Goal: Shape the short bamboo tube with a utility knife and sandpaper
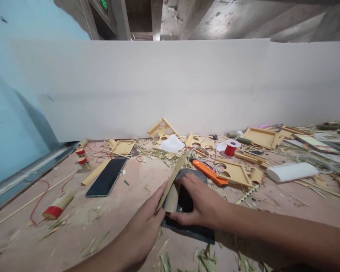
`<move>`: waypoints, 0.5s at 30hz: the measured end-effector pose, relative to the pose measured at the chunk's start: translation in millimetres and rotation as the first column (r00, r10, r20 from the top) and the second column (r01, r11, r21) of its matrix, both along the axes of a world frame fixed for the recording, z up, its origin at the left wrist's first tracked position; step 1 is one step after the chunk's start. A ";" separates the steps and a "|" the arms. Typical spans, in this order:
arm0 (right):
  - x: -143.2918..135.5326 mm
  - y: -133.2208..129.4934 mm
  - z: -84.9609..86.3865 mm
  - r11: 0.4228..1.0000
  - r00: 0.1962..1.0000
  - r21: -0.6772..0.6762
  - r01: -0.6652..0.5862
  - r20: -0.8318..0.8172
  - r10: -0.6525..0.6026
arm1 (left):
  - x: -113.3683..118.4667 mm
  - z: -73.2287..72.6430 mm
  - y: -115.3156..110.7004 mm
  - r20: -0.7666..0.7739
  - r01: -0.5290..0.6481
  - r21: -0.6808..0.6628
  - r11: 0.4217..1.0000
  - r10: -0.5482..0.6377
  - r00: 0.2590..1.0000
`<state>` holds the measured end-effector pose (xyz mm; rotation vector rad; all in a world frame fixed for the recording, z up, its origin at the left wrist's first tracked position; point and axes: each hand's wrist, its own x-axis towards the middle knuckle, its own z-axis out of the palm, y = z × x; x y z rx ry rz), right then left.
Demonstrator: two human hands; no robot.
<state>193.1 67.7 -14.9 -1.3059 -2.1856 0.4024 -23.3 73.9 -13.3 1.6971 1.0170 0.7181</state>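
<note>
My left hand (147, 223) grips a flat tan strip (174, 177) between thumb and fingers, tilted up and away from me. My right hand (195, 202) is closed round a short, pale tan cylinder (172, 198), which looks like a piece of bamboo. Strip and cylinder lie close together; whether they touch is hard to tell. Beneath the right hand lies a dark grey sheet (202, 232) on the work surface, partly covered by the fingers. Just beyond that hand is an orange utility knife (209, 172).
A black phone (106, 177) and a red-banded bamboo piece (58, 204) with red thread lie left. Right are a red thread spool (231, 147), a white roll (291, 172) and thin wooden frames (234, 172). Shavings litter the surface before a white panel (158, 83).
</note>
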 end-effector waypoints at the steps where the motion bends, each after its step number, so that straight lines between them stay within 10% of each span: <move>1: 0.7 3.1 1.3 1.000 1.000 0.000 0.001 0.012 -0.001 | -0.7 0.8 1.0 -0.005 -0.001 0.006 1.000 0.001 1.000; 6: 10.0 25.5 1.8 0.983 0.983 0.017 0.181 0.014 -0.182 | -1.5 -0.4 5.5 0.016 -0.050 -0.032 0.998 0.050 0.999; 12: 0.7 19.4 0.1 0.998 0.999 0.055 -0.029 -0.019 0.030 | 0.0 -4.3 5.9 -0.002 -0.059 0.002 0.998 0.059 0.998; 15: 6.6 26.8 3.2 0.994 0.995 0.055 0.096 0.020 -0.097 | 1.1 -5.1 4.7 -0.012 -0.064 -0.020 0.998 0.064 0.998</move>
